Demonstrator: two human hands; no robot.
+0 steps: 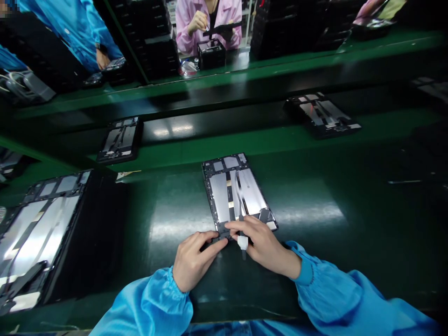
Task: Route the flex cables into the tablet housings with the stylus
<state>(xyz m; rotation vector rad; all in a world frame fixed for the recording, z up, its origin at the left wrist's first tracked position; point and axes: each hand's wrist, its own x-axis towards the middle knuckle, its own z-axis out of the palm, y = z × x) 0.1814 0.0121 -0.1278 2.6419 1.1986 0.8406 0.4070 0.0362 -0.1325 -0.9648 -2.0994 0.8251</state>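
Pinching tablet frame (220, 196) near edge, L hand (198, 261) & R hand (264, 245); white part (242, 242) half-hidden, unclear.

1. The scene is bright and quite even. The light seems to come from lamps above, but the lamps themselves are not in view.
2. Strong white glare lies on the green conveyor belt (182, 228) and on the metal plates (220, 196) of the tablet frame (210, 184).
3. Shadows are soft under the left hand (198, 261) and the right hand (262, 245). The black panel (98, 233) is so dark that its details are lost.
4. The wide lens bends the belt's lines near the edges and stretches the blue sleeve (332, 289).
5. The centre looks sharp. The pink-coated co-worker (206, 28) is perhaps slightly softer.
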